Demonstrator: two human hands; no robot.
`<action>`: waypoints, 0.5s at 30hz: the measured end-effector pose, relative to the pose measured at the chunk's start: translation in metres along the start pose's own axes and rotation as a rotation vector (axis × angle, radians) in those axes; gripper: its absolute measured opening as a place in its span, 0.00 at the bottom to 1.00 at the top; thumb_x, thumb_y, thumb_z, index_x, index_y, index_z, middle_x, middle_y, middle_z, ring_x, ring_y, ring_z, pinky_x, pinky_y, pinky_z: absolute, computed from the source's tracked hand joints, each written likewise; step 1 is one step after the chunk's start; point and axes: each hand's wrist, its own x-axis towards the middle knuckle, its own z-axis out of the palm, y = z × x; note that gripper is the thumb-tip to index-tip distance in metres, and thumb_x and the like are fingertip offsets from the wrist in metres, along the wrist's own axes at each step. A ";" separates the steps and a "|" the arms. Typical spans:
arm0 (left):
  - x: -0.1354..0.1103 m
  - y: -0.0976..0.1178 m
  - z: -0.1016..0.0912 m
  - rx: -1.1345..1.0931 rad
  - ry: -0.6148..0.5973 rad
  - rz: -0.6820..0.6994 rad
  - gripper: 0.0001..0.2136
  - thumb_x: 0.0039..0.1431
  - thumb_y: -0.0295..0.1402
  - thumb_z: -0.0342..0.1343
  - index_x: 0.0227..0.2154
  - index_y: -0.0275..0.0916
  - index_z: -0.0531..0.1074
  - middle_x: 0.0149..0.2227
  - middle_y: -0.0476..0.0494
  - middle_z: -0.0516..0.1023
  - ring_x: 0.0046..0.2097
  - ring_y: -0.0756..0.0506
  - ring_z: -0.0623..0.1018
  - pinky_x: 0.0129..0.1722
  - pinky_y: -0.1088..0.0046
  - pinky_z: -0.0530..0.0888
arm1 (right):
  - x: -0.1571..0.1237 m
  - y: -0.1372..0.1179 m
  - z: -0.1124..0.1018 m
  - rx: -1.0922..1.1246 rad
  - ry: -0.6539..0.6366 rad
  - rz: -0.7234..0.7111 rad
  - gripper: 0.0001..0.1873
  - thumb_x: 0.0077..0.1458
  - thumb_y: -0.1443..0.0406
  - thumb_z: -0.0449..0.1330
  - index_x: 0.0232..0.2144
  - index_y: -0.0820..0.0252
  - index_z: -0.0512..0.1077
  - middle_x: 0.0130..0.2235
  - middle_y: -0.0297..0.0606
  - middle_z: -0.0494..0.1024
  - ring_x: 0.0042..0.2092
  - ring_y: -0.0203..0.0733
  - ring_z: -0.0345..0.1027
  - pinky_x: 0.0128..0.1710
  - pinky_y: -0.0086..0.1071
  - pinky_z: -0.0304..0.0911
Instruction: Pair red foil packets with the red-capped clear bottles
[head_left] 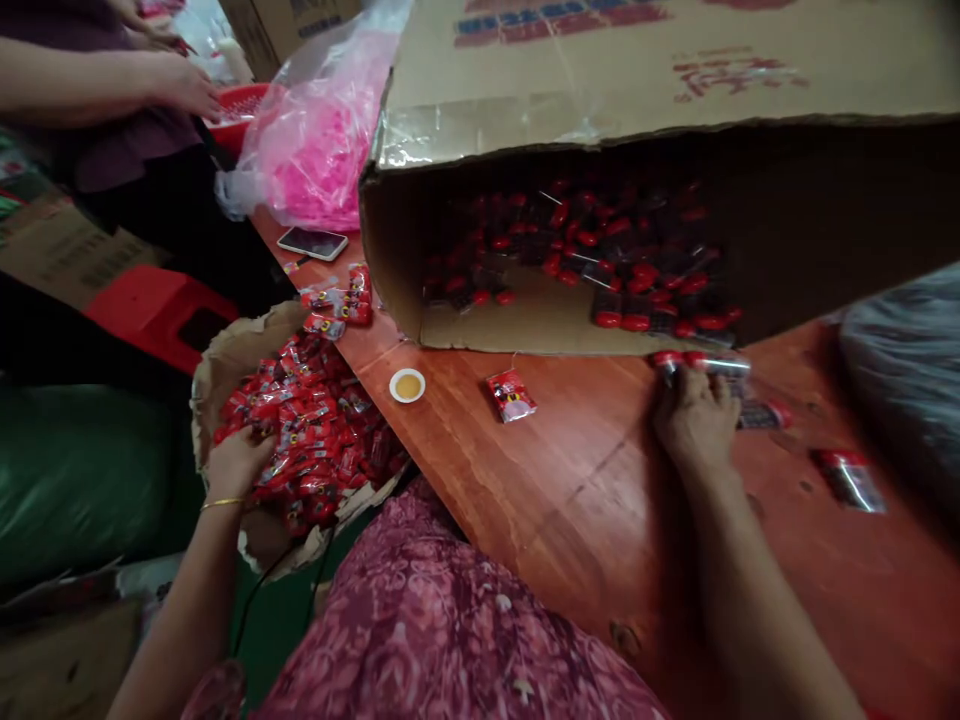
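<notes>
left hand [238,462] is among glossy red packets [311,425], right hand [699,415] on red-capped clear tubes [729,368], grips unclear; brown cardboard box [570,95] has plenty left.

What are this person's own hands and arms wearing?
Both are ungloved, with bare forearms. The left hand has a thin gold-coloured bracelet at its wrist; the right hand shows no jewellery, though fine detail is blurred.

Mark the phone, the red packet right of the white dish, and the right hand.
Phone [313,243]: head view, on the screen.
Red packet [511,395]: head view, upper face.
Right hand [699,415]: head view, back of hand.
</notes>
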 end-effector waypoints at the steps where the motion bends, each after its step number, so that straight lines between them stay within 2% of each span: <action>1: 0.000 -0.004 0.005 0.057 0.041 -0.013 0.09 0.40 0.34 0.62 0.19 0.39 0.67 0.17 0.51 0.71 0.32 0.39 0.75 0.33 0.65 0.71 | -0.015 -0.003 -0.001 -0.011 -0.004 -0.009 0.22 0.57 0.68 0.44 0.51 0.74 0.63 0.48 0.62 0.71 0.56 0.57 0.56 0.48 0.50 0.51; 3: -0.007 0.004 0.015 0.051 0.176 0.078 0.08 0.44 0.35 0.61 0.28 0.41 0.70 0.31 0.47 0.78 0.42 0.38 0.75 0.41 0.62 0.71 | -0.046 -0.012 -0.007 -0.038 -0.015 -0.035 0.21 0.54 0.69 0.46 0.49 0.72 0.64 0.47 0.60 0.72 0.57 0.57 0.56 0.52 0.54 0.47; 5: -0.025 0.034 0.022 -0.115 0.299 0.303 0.10 0.51 0.37 0.56 0.36 0.42 0.72 0.41 0.46 0.78 0.45 0.41 0.74 0.45 0.63 0.70 | -0.073 -0.022 -0.013 -0.046 -0.032 -0.061 0.20 0.53 0.68 0.46 0.48 0.69 0.63 0.48 0.57 0.71 0.57 0.56 0.55 0.53 0.56 0.45; 6: -0.039 0.055 0.025 -0.219 0.285 0.415 0.10 0.54 0.39 0.53 0.37 0.43 0.72 0.41 0.47 0.78 0.43 0.44 0.75 0.45 0.65 0.70 | -0.085 -0.027 -0.015 -0.041 -0.039 -0.067 0.20 0.53 0.68 0.46 0.48 0.68 0.63 0.49 0.55 0.71 0.57 0.56 0.55 0.54 0.56 0.44; 7: -0.054 0.080 0.029 -0.312 0.226 0.508 0.10 0.56 0.40 0.52 0.36 0.42 0.74 0.38 0.47 0.79 0.40 0.45 0.76 0.42 0.67 0.71 | -0.094 -0.032 -0.017 -0.033 -0.039 -0.069 0.20 0.54 0.67 0.46 0.49 0.67 0.62 0.50 0.54 0.70 0.58 0.56 0.55 0.54 0.56 0.44; 9: -0.086 0.133 0.039 -0.447 0.019 0.713 0.12 0.59 0.39 0.49 0.31 0.41 0.75 0.33 0.47 0.80 0.36 0.47 0.77 0.40 0.71 0.72 | -0.108 -0.040 -0.018 -0.018 -0.026 -0.073 0.21 0.56 0.65 0.45 0.50 0.67 0.61 0.51 0.53 0.69 0.59 0.56 0.54 0.54 0.54 0.45; 11: -0.112 0.181 0.055 -0.445 -0.134 0.933 0.12 0.60 0.38 0.48 0.33 0.41 0.76 0.39 0.45 0.79 0.42 0.47 0.76 0.46 0.70 0.70 | -0.114 -0.046 -0.018 -0.012 0.012 -0.090 0.22 0.57 0.62 0.44 0.50 0.68 0.61 0.51 0.53 0.69 0.59 0.57 0.54 0.54 0.53 0.47; 13: -0.124 0.217 0.073 -0.310 -0.171 1.001 0.14 0.58 0.38 0.50 0.43 0.39 0.73 0.49 0.40 0.75 0.50 0.42 0.72 0.52 0.64 0.67 | -0.115 -0.047 -0.014 -0.018 0.093 -0.114 0.24 0.57 0.59 0.42 0.48 0.69 0.63 0.50 0.55 0.70 0.57 0.59 0.56 0.53 0.53 0.50; 15: -0.124 0.236 0.088 -0.149 -0.250 1.001 0.18 0.55 0.39 0.53 0.47 0.37 0.71 0.52 0.37 0.71 0.54 0.38 0.69 0.53 0.59 0.65 | -0.114 -0.045 -0.009 -0.016 0.180 -0.149 0.25 0.57 0.58 0.41 0.47 0.70 0.64 0.48 0.56 0.72 0.55 0.60 0.59 0.51 0.53 0.52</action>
